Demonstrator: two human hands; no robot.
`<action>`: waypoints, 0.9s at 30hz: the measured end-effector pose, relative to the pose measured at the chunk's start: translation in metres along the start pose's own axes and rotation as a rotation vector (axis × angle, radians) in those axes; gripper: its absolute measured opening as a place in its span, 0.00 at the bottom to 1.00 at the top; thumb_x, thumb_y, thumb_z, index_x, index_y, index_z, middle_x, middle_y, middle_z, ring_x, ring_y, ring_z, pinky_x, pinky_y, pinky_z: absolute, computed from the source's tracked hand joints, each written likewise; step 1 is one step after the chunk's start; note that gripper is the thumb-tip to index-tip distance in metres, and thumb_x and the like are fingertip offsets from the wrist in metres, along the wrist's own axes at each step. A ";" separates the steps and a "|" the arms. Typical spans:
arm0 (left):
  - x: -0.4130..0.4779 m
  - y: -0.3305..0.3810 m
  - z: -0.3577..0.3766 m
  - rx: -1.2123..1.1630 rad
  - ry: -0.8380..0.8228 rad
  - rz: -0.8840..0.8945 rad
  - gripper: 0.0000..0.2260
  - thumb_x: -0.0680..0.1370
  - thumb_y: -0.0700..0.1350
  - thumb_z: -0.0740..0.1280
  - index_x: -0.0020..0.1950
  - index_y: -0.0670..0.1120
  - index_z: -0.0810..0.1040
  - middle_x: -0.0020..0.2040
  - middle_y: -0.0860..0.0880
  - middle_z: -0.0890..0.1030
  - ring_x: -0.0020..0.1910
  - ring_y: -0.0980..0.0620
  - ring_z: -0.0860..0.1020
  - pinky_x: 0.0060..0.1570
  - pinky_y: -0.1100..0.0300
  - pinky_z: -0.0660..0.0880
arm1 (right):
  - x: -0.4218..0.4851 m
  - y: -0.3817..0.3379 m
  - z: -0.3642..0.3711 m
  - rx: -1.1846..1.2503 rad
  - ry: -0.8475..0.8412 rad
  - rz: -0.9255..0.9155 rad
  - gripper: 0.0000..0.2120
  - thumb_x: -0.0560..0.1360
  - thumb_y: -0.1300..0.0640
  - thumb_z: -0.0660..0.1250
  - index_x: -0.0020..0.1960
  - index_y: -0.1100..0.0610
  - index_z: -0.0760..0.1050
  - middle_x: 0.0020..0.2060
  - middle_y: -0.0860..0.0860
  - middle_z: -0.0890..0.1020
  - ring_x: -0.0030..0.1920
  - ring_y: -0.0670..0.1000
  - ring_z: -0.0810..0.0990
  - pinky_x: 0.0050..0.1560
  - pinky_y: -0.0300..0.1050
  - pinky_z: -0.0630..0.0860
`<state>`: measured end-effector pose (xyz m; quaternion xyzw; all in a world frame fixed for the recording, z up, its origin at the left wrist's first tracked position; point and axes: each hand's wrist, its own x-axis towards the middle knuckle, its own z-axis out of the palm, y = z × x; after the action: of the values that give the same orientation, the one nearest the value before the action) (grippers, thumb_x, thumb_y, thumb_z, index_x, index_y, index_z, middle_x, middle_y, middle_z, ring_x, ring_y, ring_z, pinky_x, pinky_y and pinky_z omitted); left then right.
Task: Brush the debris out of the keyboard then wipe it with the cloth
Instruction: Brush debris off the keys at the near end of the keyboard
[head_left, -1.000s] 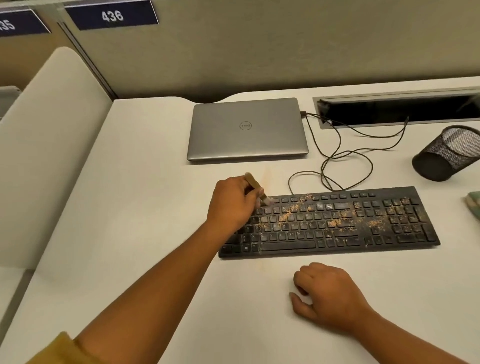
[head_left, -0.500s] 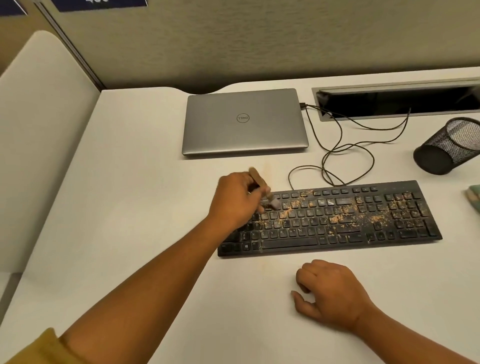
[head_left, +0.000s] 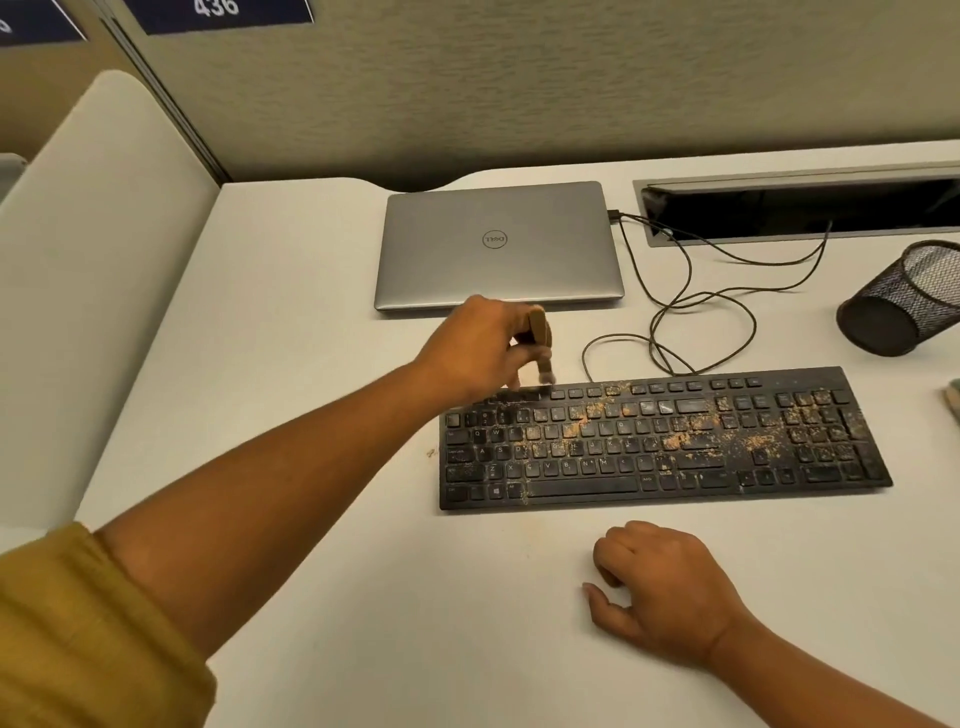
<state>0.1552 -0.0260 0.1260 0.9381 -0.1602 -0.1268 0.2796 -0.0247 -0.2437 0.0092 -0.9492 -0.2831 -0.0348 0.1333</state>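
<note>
A black keyboard (head_left: 727, 470) lies on the white desk (head_left: 291, 322), strewn with orange-brown debris (head_left: 675, 439) across its middle and right keys. My left hand (head_left: 475, 351) grips a small wooden-handled brush (head_left: 540, 340), blurred, with its bristles pointing down just above the keyboard's top-left edge. My right hand (head_left: 667, 587) rests on the desk in front of the keyboard, fingers curled, holding nothing. A bit of folded cloth (head_left: 953, 397) shows at the right edge.
A closed silver laptop (head_left: 496, 244) lies behind the keyboard, with dark cables (head_left: 696, 306) looping to a cable slot (head_left: 800, 208). A black mesh pen cup (head_left: 904, 299) lies tipped at the right. A white partition (head_left: 88, 249) borders the desk's left side.
My left hand with the brush has lifted off the keyboard's left keys and swung up and back toward the top-left corner. My right hand has stayed put.
</note>
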 end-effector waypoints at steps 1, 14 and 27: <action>-0.001 0.001 0.001 0.064 -0.034 0.021 0.09 0.79 0.49 0.70 0.57 0.50 0.82 0.51 0.50 0.84 0.42 0.53 0.81 0.49 0.55 0.78 | 0.000 0.000 0.000 -0.001 0.000 -0.001 0.14 0.69 0.42 0.68 0.35 0.50 0.67 0.30 0.44 0.72 0.31 0.49 0.71 0.30 0.40 0.66; -0.013 -0.014 -0.004 0.115 0.104 -0.048 0.11 0.79 0.52 0.69 0.58 0.50 0.83 0.51 0.50 0.84 0.44 0.51 0.80 0.48 0.56 0.76 | 0.000 0.001 0.000 0.004 0.003 0.004 0.14 0.69 0.43 0.68 0.35 0.50 0.67 0.30 0.44 0.72 0.30 0.49 0.71 0.30 0.41 0.66; -0.010 -0.005 -0.007 0.325 -0.102 0.037 0.11 0.80 0.52 0.67 0.60 0.52 0.79 0.52 0.52 0.83 0.44 0.53 0.76 0.43 0.57 0.71 | 0.000 0.000 0.000 0.008 0.007 0.003 0.14 0.69 0.43 0.68 0.35 0.50 0.67 0.30 0.44 0.71 0.30 0.49 0.70 0.30 0.41 0.66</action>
<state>0.1493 -0.0153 0.1306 0.9602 -0.2099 -0.1413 0.1181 -0.0248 -0.2439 0.0091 -0.9490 -0.2812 -0.0369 0.1379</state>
